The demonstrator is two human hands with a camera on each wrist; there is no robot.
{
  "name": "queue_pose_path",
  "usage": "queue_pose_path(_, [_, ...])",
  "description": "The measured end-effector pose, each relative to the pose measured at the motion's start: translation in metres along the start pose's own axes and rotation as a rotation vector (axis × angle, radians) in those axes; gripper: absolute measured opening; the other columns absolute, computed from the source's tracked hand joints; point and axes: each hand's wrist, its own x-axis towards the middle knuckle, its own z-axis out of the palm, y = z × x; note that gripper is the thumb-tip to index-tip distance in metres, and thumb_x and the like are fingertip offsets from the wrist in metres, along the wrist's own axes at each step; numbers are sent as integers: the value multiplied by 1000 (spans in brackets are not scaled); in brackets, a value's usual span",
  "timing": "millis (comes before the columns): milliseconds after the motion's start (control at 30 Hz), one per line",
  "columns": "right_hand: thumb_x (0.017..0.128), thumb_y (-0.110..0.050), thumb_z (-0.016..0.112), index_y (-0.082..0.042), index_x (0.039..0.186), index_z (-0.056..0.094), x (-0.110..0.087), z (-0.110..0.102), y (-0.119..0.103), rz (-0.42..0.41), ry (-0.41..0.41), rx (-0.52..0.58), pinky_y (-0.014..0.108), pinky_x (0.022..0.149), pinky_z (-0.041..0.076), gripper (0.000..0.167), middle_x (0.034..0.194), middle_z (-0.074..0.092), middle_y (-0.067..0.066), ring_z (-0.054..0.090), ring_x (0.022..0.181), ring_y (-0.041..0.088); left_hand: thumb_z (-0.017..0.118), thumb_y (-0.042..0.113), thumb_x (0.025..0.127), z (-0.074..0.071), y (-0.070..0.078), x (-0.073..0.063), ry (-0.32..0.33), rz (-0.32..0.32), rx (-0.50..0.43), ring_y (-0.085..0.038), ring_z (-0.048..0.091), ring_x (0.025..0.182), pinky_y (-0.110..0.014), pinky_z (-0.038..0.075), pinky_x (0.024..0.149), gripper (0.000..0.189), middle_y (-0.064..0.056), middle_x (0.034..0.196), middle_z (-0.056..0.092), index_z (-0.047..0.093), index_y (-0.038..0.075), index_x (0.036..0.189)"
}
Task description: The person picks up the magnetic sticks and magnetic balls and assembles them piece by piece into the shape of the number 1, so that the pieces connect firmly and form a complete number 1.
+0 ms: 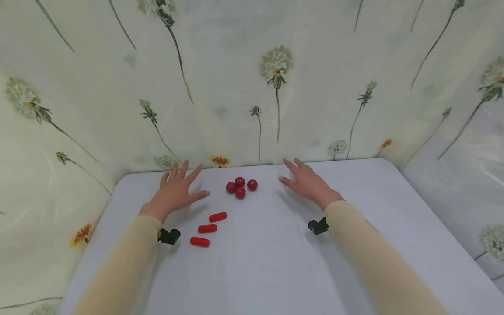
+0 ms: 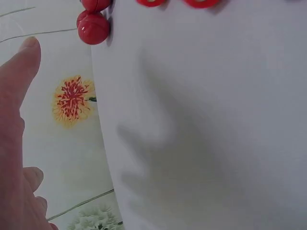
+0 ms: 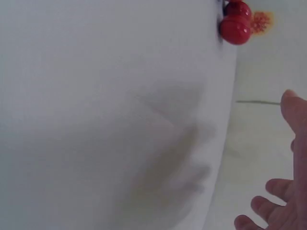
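Observation:
Several shiny red balls sit in a close cluster near the far edge of the table, between the two hands. Nearer the person, three short red cylinders lie in a slanting row. My left hand hovers over the table left of the balls, fingers spread and holding nothing. To the right of the balls is my right hand, its fingers apart and also holding nothing. The left wrist view shows the balls beyond the thumb, with the cylinders' ends cut off at the top. Balls appear in the right wrist view too.
A white-covered table spans the space below the hands. Behind it and along the sides hangs a pale curtain printed with dandelions. Each wrist carries a small black camera on its inner side.

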Motion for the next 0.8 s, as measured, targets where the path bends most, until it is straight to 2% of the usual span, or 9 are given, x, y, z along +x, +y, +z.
queue_pose_path(133, [98,-55,51,-22,158,23,-2,11,2,-29,26,27,58,112,24,75,160,19,20,21,145,41,46,82,81,12,-2,-10,-4,3,-28,-44,-6,147,-67,6,110,97,-17,164,5,19,30,159])
queue_pose_path(300, [98,-54,53,-22,157,28,-6,22,0,-49,52,66,54,112,25,71,157,26,18,26,144,36,53,76,84,27,-3,-24,3,3,-88,-42,2,148,-66,12,110,90,-15,162,17,29,28,156])
queue_pose_path(500, [98,-49,55,-21,155,33,-7,34,-2,-87,67,103,50,112,27,67,155,29,16,30,142,32,59,66,87,38,-7,-46,59,24,-173,-37,22,144,-64,18,108,78,-12,156,34,41,25,151])
queue_pose_path(667, [98,-51,54,-21,154,34,-7,42,-1,-91,80,126,49,112,28,67,153,32,14,33,140,31,64,59,88,44,-6,-65,78,-6,-266,-34,35,136,-63,23,107,70,-11,147,45,47,24,147])
queue_pose_path(800, [97,-54,54,-21,153,35,-8,47,-1,-84,87,139,49,112,29,68,152,33,13,34,140,30,66,55,89,50,-5,-80,76,-19,-332,-32,44,128,-58,36,103,65,-9,138,51,50,24,144])
